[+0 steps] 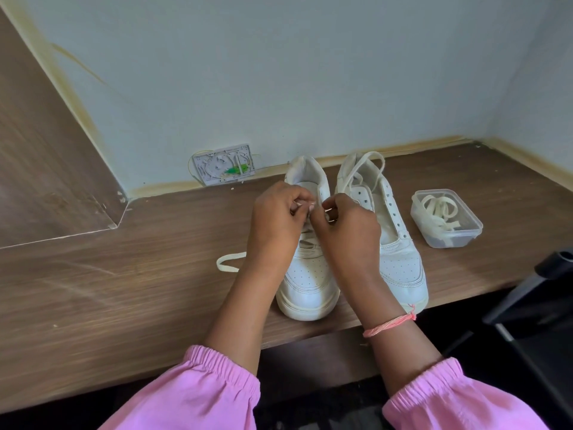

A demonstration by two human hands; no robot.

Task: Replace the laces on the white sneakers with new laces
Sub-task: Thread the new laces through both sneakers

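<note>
Pinching lace at upper eyelets of left sneaker (307, 274), left hand (276, 218) and right hand (347, 228) both curled tight, right sneaker (400, 259) just beside, container (446, 217) of laces near.

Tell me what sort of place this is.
Probably a home desk nook rather than a workshop: a wood-grain desk built into a painted wall corner, an open wall socket just above it, and a black chair at the right.
</note>
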